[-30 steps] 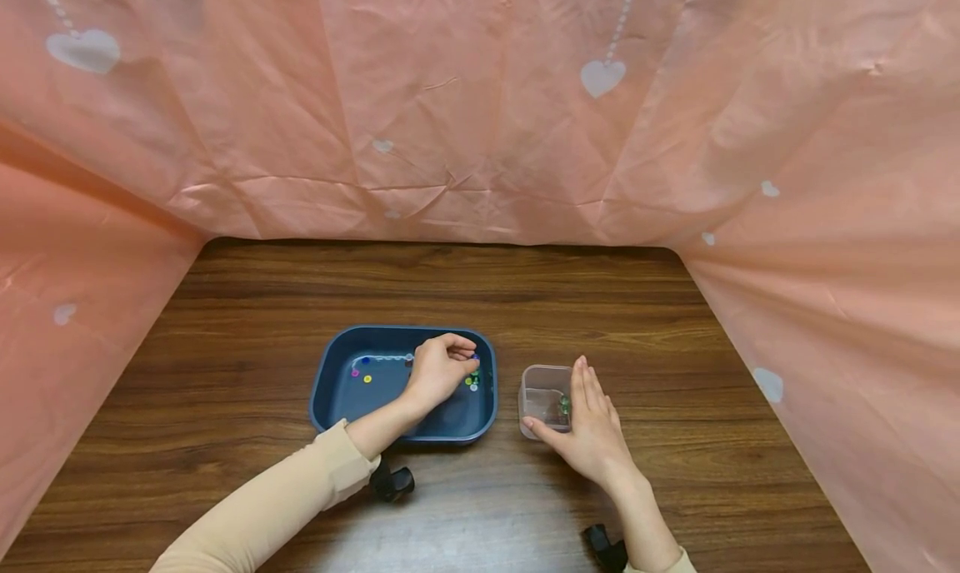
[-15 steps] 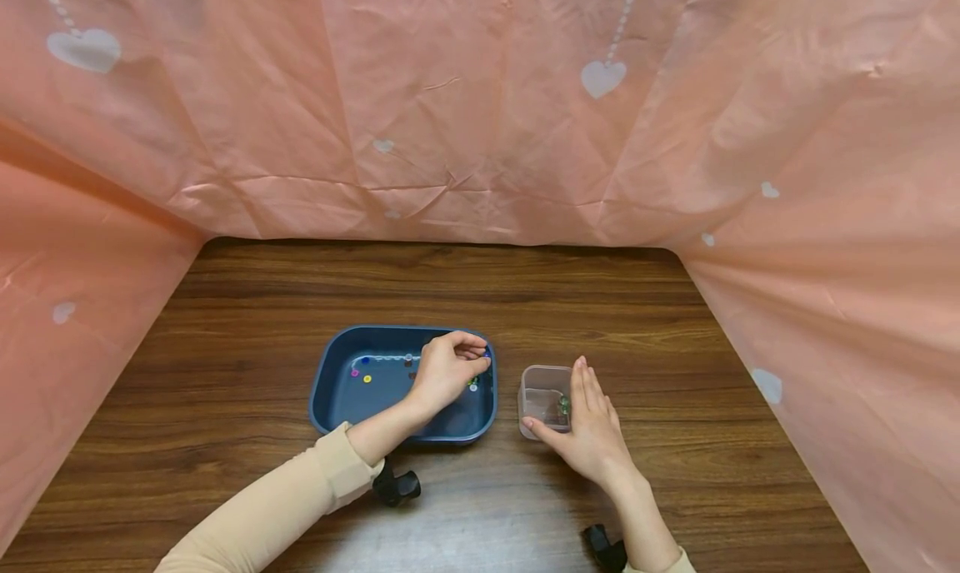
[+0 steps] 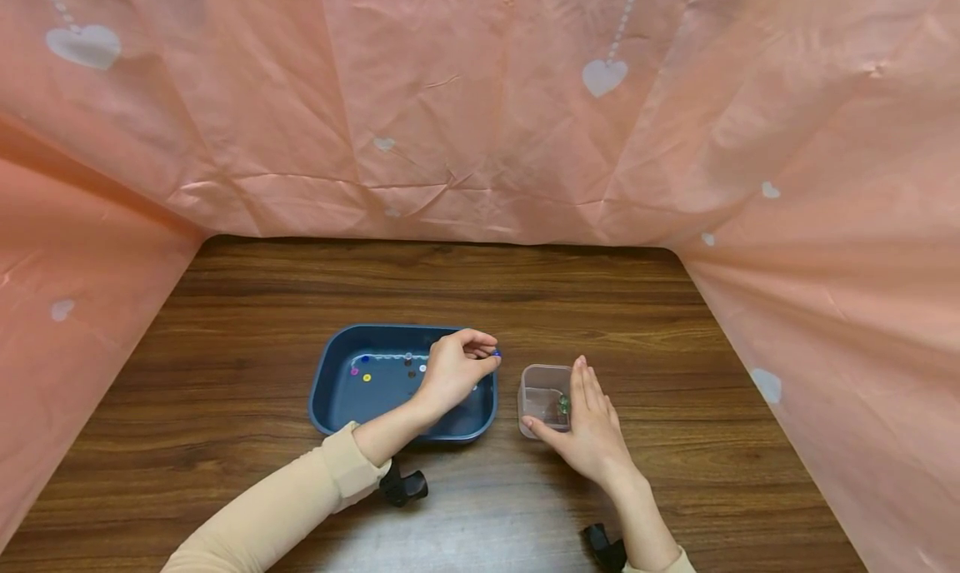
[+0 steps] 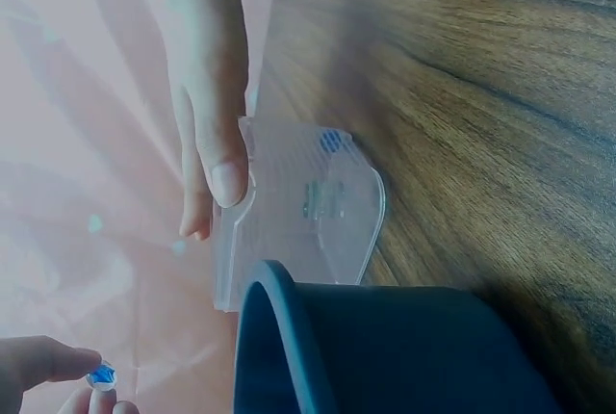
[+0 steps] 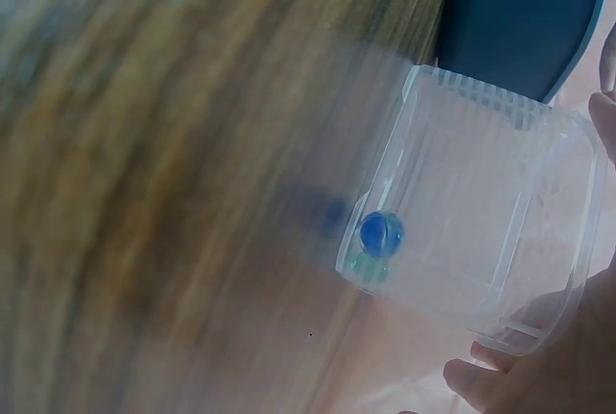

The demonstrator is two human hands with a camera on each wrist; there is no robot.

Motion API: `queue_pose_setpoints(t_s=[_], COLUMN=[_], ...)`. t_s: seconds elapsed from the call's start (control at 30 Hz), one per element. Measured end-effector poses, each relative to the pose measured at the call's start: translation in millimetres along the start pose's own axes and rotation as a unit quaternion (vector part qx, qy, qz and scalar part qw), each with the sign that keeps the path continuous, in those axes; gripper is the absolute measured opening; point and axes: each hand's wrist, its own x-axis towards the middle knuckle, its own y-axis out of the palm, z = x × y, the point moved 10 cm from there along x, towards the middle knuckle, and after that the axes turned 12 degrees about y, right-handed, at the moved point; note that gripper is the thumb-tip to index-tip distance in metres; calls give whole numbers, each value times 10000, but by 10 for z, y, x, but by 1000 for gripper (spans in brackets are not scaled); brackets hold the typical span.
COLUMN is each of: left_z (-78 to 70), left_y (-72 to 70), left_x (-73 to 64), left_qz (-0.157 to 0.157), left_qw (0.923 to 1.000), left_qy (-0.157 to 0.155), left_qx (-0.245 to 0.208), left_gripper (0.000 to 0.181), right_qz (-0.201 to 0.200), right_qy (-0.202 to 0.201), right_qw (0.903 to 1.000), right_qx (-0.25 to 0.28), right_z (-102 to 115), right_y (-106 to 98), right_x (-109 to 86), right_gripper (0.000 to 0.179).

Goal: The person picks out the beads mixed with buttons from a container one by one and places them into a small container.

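Note:
My left hand (image 3: 456, 371) pinches a small blue bead (image 4: 101, 375) between thumb and fingertips, over the right rim of the blue tray (image 3: 327, 390). The tray holds several loose small round pieces, among them a yellow one (image 3: 367, 378) and a magenta one (image 3: 355, 371). My hand covers the tray's right part. My right hand (image 3: 596, 431) rests against the clear plastic container (image 3: 542, 400), fingers straight along its right side and thumb at the near rim. Inside the container lie a blue bead (image 5: 382, 234) and green pieces (image 5: 368, 267).
A brown wood-grain table (image 3: 450, 286) carries both vessels, the container just right of the tray. Pink curtains (image 3: 450, 123) with pale hearts enclose the table at the back and sides. Black mounts (image 3: 405, 485) are on both wrists.
My left hand has moved right from inside the tray to its right rim, with the blue bead between its fingertips. My right hand and the container have stayed in place.

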Motion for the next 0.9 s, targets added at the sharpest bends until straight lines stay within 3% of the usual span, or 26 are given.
queue_pose_setpoints(t_s=[0.4,0.9], left_z=[-124,-392], left_y=[65,237], left_x=[8,37], left_qz=[38,112], left_qw=[9995,9977], left_qy=[307,607], left_qx=[-6,-268], left_gripper=[20,18], right_qz=[32,-84], right_qy=[-12,-57], right_qw=[10000,9999], right_qx=[32,19], right_z=[-2,14], right_y=[2,-20], right_x=[-6,-7], right_gripper=[114,115])
